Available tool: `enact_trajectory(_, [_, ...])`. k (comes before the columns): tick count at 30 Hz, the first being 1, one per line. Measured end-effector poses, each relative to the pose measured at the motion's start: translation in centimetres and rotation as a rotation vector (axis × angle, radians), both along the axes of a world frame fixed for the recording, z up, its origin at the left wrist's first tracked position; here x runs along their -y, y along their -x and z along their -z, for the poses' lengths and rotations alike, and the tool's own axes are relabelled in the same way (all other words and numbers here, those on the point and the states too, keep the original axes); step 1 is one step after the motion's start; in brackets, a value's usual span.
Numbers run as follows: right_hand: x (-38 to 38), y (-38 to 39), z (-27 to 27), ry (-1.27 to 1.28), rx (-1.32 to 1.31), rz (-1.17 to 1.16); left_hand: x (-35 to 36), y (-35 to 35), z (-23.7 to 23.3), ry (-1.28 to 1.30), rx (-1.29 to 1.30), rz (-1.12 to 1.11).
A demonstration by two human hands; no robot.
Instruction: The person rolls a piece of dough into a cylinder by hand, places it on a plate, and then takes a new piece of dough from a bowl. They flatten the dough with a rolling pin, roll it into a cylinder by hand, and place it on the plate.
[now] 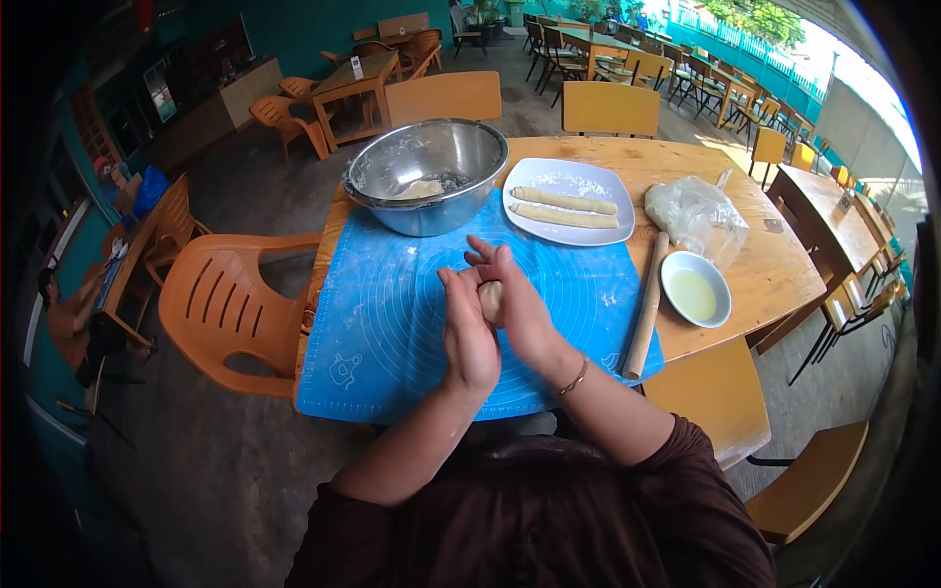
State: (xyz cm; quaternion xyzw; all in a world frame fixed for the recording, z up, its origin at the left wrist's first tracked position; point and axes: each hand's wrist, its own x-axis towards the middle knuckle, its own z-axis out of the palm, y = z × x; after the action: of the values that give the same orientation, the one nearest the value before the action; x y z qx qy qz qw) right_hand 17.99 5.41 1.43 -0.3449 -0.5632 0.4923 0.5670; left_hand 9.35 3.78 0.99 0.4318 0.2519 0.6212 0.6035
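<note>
A small pale ball of dough (491, 300) is pressed between my two palms above the blue mat (392, 323). My left hand (470, 335) is on its left side and my right hand (521, 309), below a bracelet on the wrist, covers its right side. Beyond my hands stands a steel bowl (431, 211) with dough and flour inside. To its right, a white plate (564, 233) bears two long dough strips (566, 208) and loose flour. A wooden rolling pin (647, 309) lies along the mat's right side.
A small bowl of pale yellow liquid (696, 294) stands right of the rolling pin, with a plastic bag (691, 211) behind it. An orange chair (235, 309) is at the table's left. Other tables and chairs fill the background; two people sit at the far left.
</note>
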Motion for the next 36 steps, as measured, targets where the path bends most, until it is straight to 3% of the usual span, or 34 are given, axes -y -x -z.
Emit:
enact_trajectory(1, [1.8,0.5,-0.6,-0.141,0.158,0.144,1.1,-0.5,-0.4,-0.103,-0.15,-0.121])
enact_trajectory(3, [3.1,0.6,-0.8,-0.27,0.24,0.16,1.9,-1.6,-1.6,-0.102,-0.095,-0.336])
enact_trajectory(4, [3.6,0.9,-0.8,-0.264,0.238,0.155,1.8,-0.8,-2.1,-0.095,-0.098,-0.34])
enact_trajectory(6, [4.3,1.5,-0.9,-0.452,0.356,0.298,1.0,1.3,-3.2,0.022,-0.031,-0.039])
enact_trajectory(7, [4.7,1.4,-1.5,-0.455,0.355,0.295,0.8,1.5,-3.7,0.02,-0.031,-0.043])
enact_trajectory(9, [5.3,1.0,-2.8,-0.279,0.555,0.246,0.4,1.6,-4.5,0.275,0.04,-0.053])
enact_trajectory(11, [4.1,1.2,-1.4,-0.31,0.405,0.324,-0.4,1.6,-2.3,0.223,0.059,0.019])
enact_trajectory(13, [3.3,0.5,-1.6,0.036,0.035,0.2,-0.5,1.4,-0.8,-0.058,-0.108,0.132])
enact_trajectory(15, [3.4,0.4,-0.1,-0.036,0.021,0.223,-0.6,1.7,-0.4,-0.083,-0.148,0.163])
enact_trajectory(17, [3.7,0.2,0.4,-0.407,0.453,0.334,-0.9,2.1,0.2,0.119,0.057,0.214])
enact_trajectory(19, [5.3,-1.1,-2.5,-0.434,0.468,0.217,-1.0,3.0,0.1,0.175,0.047,0.227])
enact_trajectory(21, [5.2,-3.6,-5.8,-0.311,0.725,-0.087,-0.9,4.0,0.2,0.265,0.033,0.388])
enact_trajectory(22, [4.6,-4.9,-6.3,-0.194,0.507,-0.145,-0.9,5.1,-0.6,0.225,0.007,0.591])
enact_trajectory(24, [3.7,-7.4,-8.0,-0.206,0.377,-0.126,-0.2,5.6,-1.7,0.248,-0.075,0.604])
enact_trajectory(25, [3.4,-7.5,-8.1,-0.205,0.378,-0.125,0.0,5.7,-2.0,0.267,-0.155,0.613])
enact_trajectory(29, [3.9,-6.2,-7.2,-0.3,0.338,-0.122,0.3,5.7,-1.4,0.117,-0.032,0.837])
enact_trajectory(31, [4.3,-5.8,-6.3,-0.255,0.397,-0.411,0.8,5.7,-2.4,0.106,-0.077,0.822])
enact_trajectory(33, [4.5,-5.8,-6.2,-0.245,0.399,-0.389,0.7,5.9,-2.6,0.099,-0.122,0.803])
enact_trajectory(36, [5.5,-5.1,-6.2,-0.267,0.176,-0.202,0.3,6.0,-2.2,0.114,-0.18,0.804])
